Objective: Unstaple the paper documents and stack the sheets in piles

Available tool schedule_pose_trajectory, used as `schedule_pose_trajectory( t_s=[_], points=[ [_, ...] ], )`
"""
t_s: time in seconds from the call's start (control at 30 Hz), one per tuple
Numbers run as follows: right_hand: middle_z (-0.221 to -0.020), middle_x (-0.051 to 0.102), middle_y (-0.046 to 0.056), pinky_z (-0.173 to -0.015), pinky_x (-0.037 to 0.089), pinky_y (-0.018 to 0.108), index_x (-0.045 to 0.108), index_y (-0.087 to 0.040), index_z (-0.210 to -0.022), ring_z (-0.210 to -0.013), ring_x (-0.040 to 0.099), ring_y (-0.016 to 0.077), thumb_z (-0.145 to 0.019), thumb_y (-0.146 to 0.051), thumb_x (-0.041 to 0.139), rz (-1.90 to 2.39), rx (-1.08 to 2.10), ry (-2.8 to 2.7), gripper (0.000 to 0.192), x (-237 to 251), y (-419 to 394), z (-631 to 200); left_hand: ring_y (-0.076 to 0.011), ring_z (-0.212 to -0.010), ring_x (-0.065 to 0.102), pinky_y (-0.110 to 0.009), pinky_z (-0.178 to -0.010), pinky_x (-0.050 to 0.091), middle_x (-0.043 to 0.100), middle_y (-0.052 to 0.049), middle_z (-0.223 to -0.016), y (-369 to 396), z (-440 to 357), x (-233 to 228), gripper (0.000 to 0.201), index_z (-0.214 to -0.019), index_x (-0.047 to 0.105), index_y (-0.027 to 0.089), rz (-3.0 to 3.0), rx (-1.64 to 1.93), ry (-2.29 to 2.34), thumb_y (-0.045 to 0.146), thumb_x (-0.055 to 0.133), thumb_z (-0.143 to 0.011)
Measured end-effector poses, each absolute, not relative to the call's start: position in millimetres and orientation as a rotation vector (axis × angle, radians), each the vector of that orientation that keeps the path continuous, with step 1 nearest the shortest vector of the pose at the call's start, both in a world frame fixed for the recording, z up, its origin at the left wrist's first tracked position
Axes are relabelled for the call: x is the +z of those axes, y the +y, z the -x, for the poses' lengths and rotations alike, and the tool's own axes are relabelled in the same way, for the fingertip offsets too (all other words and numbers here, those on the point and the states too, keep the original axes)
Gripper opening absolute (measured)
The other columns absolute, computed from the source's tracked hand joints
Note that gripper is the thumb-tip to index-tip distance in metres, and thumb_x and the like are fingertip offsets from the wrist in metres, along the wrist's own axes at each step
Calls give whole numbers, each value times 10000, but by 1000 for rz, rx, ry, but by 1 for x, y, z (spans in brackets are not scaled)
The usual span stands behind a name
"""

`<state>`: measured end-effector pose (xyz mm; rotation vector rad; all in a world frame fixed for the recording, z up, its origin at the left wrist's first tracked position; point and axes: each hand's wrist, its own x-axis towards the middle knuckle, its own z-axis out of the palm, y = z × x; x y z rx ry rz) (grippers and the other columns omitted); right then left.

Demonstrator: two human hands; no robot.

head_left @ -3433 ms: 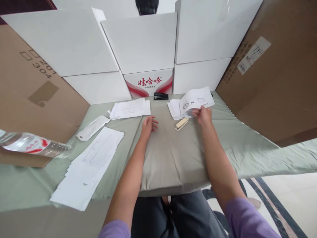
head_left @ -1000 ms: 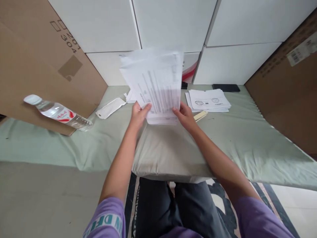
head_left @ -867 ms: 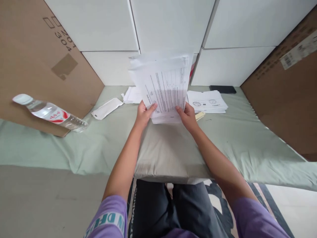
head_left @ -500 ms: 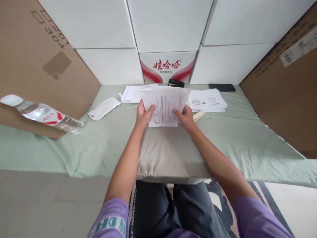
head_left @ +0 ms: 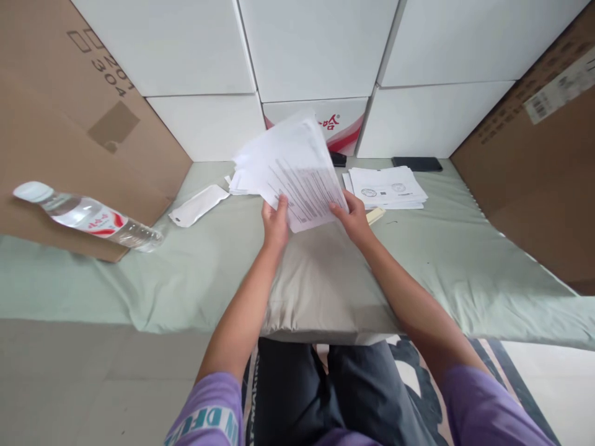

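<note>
Logo box: our landmark [head_left: 331,131], white with red print, standing at the back of the bench [head_left: 199,266]; we see only part of its front.
Sheets: a loose bundle of printed paper [head_left: 304,179], held up tilted before the logo box and hiding its left part. Their upper left edges are uneven; we cannot tell whether the bottom corner touches the bench.
Left hand: grasping the sheets low on their left edge [head_left: 276,224], thumb on the printed face, in front of the logo box.
Right hand: pinching the sheets at their lower right edge [head_left: 352,218], thumb on top, also in front of the logo box.
Stamped pile: flat [head_left: 388,189], to the right front of the logo box.
Left pile: partly covered in our view [head_left: 244,184], to the left front of the logo box.
Black stapler: mostly hidden [head_left: 338,159], at the foot of the logo box.
Cream stapler: one end showing [head_left: 375,215], right and forward of the logo box.
Slip risk: with both grips low, we judge the free upper ends could flop or fan wider.
Mixing risk: lowered leftward of the logo box, the sheets could slide into the left pile.
</note>
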<state>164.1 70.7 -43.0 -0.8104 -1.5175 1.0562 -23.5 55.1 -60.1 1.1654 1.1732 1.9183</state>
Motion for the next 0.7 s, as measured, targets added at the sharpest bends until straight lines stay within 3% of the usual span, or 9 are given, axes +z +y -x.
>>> schedule_pose_trajectory(
  t_s=[0.17,0.33,0.5,0.6,0.7],
  points=[
    [-938,737,63,-526,625,337,667,-200,-1090,-785,702,227,-757,-625,744,845,1374,-1245,546,-66,73,-146,-235,-1338,575,-363,-1106,480,588,-110,-1463,58,12,-68,695,-1419,525,264,-930,1965,1019,678,608,-868],
    [-935,739,79,-383,537,287,601,-193,-1172,-655,701,211,-790,-584,721,954,1474,-1206,560,-77,64,-131,-233,-1281,616,-347,-1089,483,653,-119,-1375,67,15,-85,597,-1336,591,210,-818,2093,1110,591,653,-881],
    [-846,726,63,-347,439,263,571,-193,-1169,-558,677,199,-830,-600,668,925,1651,-1339,539,-88,54,-115,-219,-1220,651,-347,-1060,498,660,-127,-1353,73,19,-98,512,-1333,575,190,-739,2127,1266,543,546,-963],
    [-790,703,53,-371,429,268,586,-199,-1112,-555,641,189,-850,-593,646,975,1469,-1322,477,-91,58,-109,-215,-1240,641,-345,-1073,491,653,-122,-1367,72,16,-99,507,-1365,558,199,-773,2095,1249,529,516,-982],
    [-857,707,56,-463,504,298,578,-223,-1147,-657,641,200,-854,-560,655,986,1264,-1240,453,-90,67,-108,-210,-1291,609,-333,-1102,471,652,-112,-1373,71,13,-98,504,-1387,550,212,-844,2056,1221,515,521,-986]
  ],
)
